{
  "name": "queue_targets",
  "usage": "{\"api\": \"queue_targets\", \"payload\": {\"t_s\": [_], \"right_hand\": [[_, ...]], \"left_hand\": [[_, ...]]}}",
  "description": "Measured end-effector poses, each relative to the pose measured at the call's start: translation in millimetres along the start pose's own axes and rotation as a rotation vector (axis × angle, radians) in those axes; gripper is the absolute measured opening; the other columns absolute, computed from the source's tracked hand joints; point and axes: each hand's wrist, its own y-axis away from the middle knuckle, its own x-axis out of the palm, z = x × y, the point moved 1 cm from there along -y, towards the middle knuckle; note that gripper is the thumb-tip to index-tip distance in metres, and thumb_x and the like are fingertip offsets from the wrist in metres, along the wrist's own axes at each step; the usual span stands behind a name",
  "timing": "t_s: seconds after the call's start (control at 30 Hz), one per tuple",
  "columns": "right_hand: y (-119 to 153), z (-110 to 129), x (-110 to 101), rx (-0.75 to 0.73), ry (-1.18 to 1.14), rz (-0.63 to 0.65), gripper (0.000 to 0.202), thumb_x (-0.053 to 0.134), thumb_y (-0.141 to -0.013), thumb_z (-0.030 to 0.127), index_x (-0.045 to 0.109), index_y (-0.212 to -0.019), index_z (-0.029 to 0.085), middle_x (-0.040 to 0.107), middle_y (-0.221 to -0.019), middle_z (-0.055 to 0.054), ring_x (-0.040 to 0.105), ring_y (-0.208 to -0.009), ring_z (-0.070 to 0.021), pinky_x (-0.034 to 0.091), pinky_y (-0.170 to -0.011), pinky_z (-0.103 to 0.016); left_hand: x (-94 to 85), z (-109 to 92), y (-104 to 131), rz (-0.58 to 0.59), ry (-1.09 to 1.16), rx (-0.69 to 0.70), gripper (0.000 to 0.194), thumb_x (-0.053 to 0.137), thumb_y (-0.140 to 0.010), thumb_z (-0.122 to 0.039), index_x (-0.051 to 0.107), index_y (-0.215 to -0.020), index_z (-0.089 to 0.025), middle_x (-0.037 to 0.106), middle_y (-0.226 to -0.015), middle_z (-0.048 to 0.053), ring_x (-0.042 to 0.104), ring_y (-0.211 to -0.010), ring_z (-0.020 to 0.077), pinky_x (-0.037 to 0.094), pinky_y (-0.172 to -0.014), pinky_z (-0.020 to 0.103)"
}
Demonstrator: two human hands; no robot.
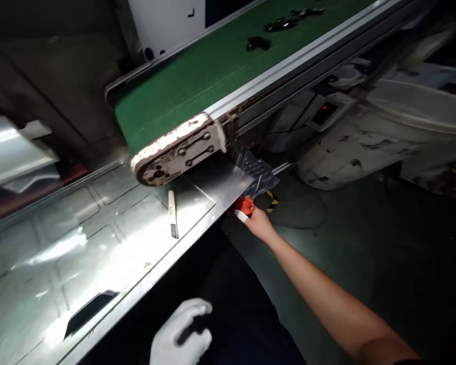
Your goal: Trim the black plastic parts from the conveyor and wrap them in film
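Observation:
My right hand, with a white cover on one digit, reaches to the corner of the metal-topped table. Its fingers are closed around an orange-red object, partly hidden beside the table edge, whose kind I cannot make out. Low in the view, my left hand wears a white glove. Its thumb and fingers are curled but apart, and nothing shows between them. On the table lies a slim pale-handled tool with a dark end. Near the front edge there is a black flat piece.
A green conveyor belt slopes over the table's far side, carrying several dark parts. Bubble wrap hangs by the table corner. At right stand a large pale tub and a control box with a red display.

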Motion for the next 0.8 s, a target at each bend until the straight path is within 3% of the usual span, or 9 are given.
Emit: {"api": "queue_targets", "payload": {"t_s": [0.07,0.13,0.23,0.3,0.37,0.47,0.6,0.8], "right_hand": [[6.4,0.8,25.6,0.035,-0.008,0.139,0.039,0.067,-0.095,0.052,0.071,-0.099,0.013,0.076,-0.099,-0.010,0.073,-0.094,-0.0245,0.059,-0.086,-0.042],[25.5,14.4,44.4,0.028,-0.048,0.347,0.041,0.061,-0.098,0.052,0.070,-0.089,0.013,0.074,-0.080,-0.008,0.070,-0.069,-0.0190,0.057,-0.062,-0.030],[63.9,64.5,53.6,-0.070,-0.124,0.597,0.034,0.065,-0.095,0.049,0.073,-0.093,0.017,0.073,-0.076,-0.006,0.063,-0.060,-0.0151,0.050,-0.053,-0.026],[87.9,112.7,52.5,-0.247,-0.179,0.657,0.021,0.073,-0.092,0.041,0.075,-0.100,0.022,0.073,-0.091,-0.004,0.065,-0.074,-0.0146,0.052,-0.066,-0.025],[107.8,162.4,54.7,-0.630,-0.224,0.708,0.014,0.072,-0.095,0.030,0.075,-0.106,0.022,0.071,-0.094,-0.004,0.064,-0.074,-0.0133,0.051,-0.065,-0.024],[122.9,211.9,71.8,-0.972,-0.123,0.776,0.016,0.066,-0.096,0.018,0.071,-0.110,0.018,0.070,-0.096,-0.005,0.065,-0.077,-0.0142,0.049,-0.064,-0.025],[122.5,226.7,100.6,-1.091,0.059,0.836,0.010,0.068,-0.088,0.016,0.067,-0.098,0.017,0.067,-0.088,-0.001,0.060,-0.068,-0.0129,0.041,-0.056,-0.026],[117.3,235.9,124.6,-1.164,0.156,1.002,0.009,0.064,-0.087,0.014,0.062,-0.095,0.018,0.060,-0.082,0.002,0.050,-0.063,-0.0106,0.034,-0.055,-0.025]], "left_hand": [[-4.9,-20.2,6.1,-0.115,0.342,-0.011,0.038,0.092,-0.067,-0.050,0.080,-0.091,-0.024,0.078,-0.092,0.008,0.076,-0.090,0.0319,0.064,-0.088,0.044],[-14.7,-33.1,9.4,-0.210,0.525,0.029,0.040,0.089,-0.071,-0.053,0.078,-0.102,-0.030,0.078,-0.096,0.005,0.076,-0.093,0.0309,0.064,-0.088,0.048],[-28.7,-39.0,10.7,-0.252,0.688,0.104,0.031,0.086,-0.079,-0.044,0.076,-0.108,-0.035,0.078,-0.104,0.003,0.076,-0.098,0.0267,0.065,-0.085,0.041],[-33.9,-38.0,10.4,-0.233,0.764,0.144,0.028,0.085,-0.082,-0.036,0.077,-0.109,-0.033,0.078,-0.109,0.004,0.075,-0.103,0.0258,0.064,-0.086,0.037],[-36.9,-36.0,10.6,-0.231,0.773,0.185,0.027,0.084,-0.084,-0.034,0.077,-0.111,-0.032,0.078,-0.114,0.003,0.075,-0.107,0.0257,0.063,-0.091,0.036],[-42.5,-32.5,13.8,-0.275,0.674,0.226,0.030,0.082,-0.086,-0.032,0.077,-0.115,-0.029,0.078,-0.117,0.006,0.074,-0.111,0.0265,0.060,-0.099,0.037],[-55.4,-25.3,23.8,-0.381,0.453,0.220,0.034,0.082,-0.086,-0.025,0.077,-0.120,-0.022,0.077,-0.121,0.009,0.072,-0.116,0.0272,0.057,-0.103,0.034],[-70.2,-24.4,35.1,-0.463,0.354,0.186,0.037,0.083,-0.086,-0.025,0.077,-0.122,-0.024,0.075,-0.128,0.008,0.067,-0.124,0.0292,0.053,-0.111,0.038]]}}
